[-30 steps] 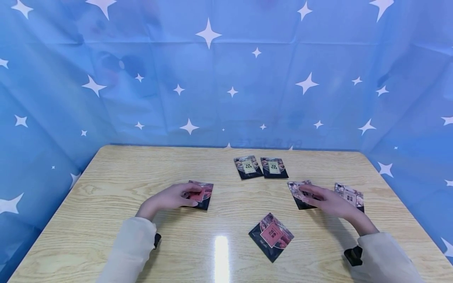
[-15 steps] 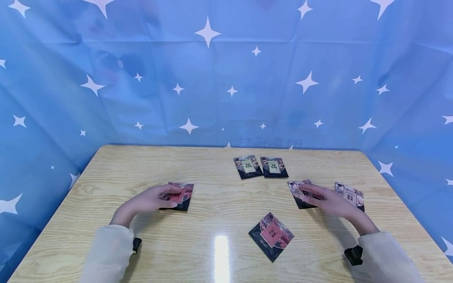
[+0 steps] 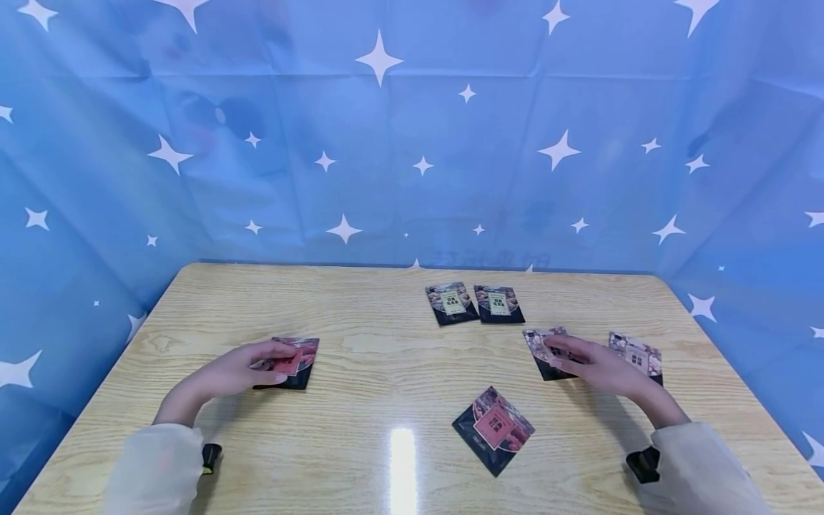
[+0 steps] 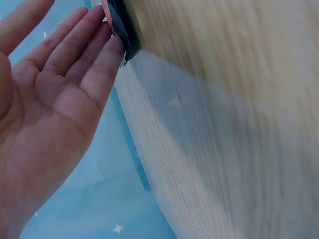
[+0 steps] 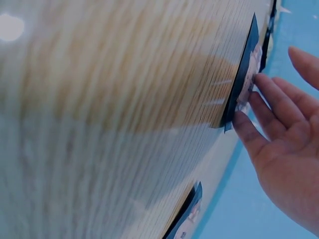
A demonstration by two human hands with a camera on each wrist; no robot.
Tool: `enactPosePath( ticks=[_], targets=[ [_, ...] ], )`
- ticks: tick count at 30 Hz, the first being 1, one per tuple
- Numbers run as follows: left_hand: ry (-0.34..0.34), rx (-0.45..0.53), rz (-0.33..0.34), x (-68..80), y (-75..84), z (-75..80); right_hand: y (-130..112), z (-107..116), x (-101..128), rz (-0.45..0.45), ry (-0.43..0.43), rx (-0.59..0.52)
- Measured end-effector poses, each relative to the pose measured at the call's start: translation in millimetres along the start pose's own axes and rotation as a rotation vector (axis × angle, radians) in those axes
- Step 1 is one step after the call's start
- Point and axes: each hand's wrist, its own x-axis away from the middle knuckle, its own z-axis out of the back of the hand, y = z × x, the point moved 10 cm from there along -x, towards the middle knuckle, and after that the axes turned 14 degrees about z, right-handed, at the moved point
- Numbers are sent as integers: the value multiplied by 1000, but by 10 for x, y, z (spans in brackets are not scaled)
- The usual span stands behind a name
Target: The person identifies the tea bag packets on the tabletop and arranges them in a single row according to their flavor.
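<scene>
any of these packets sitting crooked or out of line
Yes: the dark flat packet with a pink label near the front edge of the wooden table lies turned diagonally, alone, while the two dark packets with pale labels at the back sit squarely side by side. Nothing looks spilled or damaged.

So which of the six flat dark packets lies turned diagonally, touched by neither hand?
The dark packet with the pink label, alone at the near edge of the wooden table, sitting diamond-wise beside the light glare.

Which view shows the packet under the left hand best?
Head view: the packet lies flat on the table, its face partly showing past the left hand. Left wrist view shows only its dark edge at the fingertips; right wrist view, nothing.
</scene>
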Motion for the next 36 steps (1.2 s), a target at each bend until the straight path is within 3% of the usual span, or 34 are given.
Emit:
enactPosePath(
  ticks=[8,19,22,31,36],
  targets=[
    [28,-37,-17,127,-113,117,-3,-5,-2,1,-7,-5],
    [11,-32,-35,243,-236,205,-29,3,-9,10,0,14],
    [7,-3,-29,258,-247,220,-47,8,-11,10,5,26],
    [79,26,-41,336,-178,276,-40,9,-13,5,8,26],
    [78,51,-44,364,-171,255,-38,12,-9,6,12,32]
  ],
)
